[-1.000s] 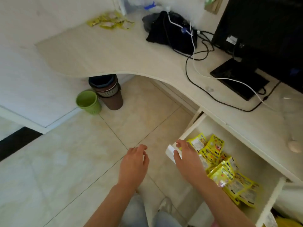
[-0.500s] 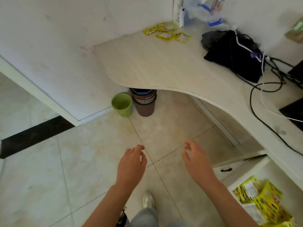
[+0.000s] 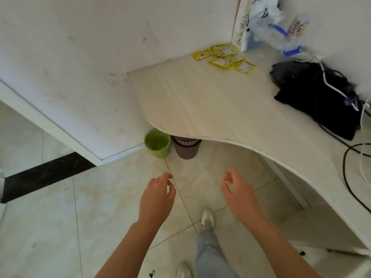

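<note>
**Hands empty, sachets not yet reached**

Your left hand and right hand hang over the tiled floor, fingers loosely curled, gripping nothing. The small flat yellow foil sachets lie on the far corner of the pale wood-grain curved desk, close to the wall and well apart from both hands.

Judgement: the pick-up has not begun. The reach, the grasp and the carry are all left.

The scatter's long axis runs left to right, slanting towards you at its right end. Each sachet lies flat, and they point at mixed angles with no common heading. A green perforated plastic bin stands at the desk edge.
</note>
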Tool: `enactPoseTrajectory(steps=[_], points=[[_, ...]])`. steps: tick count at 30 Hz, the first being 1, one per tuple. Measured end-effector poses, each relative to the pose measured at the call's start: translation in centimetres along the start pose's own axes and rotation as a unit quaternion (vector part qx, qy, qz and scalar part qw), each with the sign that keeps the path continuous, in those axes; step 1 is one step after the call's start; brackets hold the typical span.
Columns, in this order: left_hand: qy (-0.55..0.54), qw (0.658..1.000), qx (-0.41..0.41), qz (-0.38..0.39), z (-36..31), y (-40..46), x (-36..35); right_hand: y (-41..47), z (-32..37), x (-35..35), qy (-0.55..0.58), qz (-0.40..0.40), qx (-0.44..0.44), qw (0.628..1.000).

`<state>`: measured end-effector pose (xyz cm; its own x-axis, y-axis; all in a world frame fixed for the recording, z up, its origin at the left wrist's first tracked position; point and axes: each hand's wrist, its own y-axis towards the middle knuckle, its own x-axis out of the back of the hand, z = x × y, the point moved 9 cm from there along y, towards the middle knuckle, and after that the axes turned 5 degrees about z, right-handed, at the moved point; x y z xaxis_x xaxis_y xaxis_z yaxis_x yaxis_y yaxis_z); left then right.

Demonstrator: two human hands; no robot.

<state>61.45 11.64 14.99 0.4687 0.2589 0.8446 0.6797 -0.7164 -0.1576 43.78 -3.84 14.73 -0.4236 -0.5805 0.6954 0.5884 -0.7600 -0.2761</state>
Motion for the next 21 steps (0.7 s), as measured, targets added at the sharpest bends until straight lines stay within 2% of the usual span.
enactPoseTrajectory(steps=[11,21], points=[[-0.033,0.998,0.037,-0.029,-5.4,14.6,0.5,16.3,2.9,5.1,-0.022,0.035,0.039,0.998],[-0.036,0.999,-0.009,-0.018,-10.4,28.0,1.8,30.1,6.1,10.4,-0.026,0.032,0.038,0.998]])
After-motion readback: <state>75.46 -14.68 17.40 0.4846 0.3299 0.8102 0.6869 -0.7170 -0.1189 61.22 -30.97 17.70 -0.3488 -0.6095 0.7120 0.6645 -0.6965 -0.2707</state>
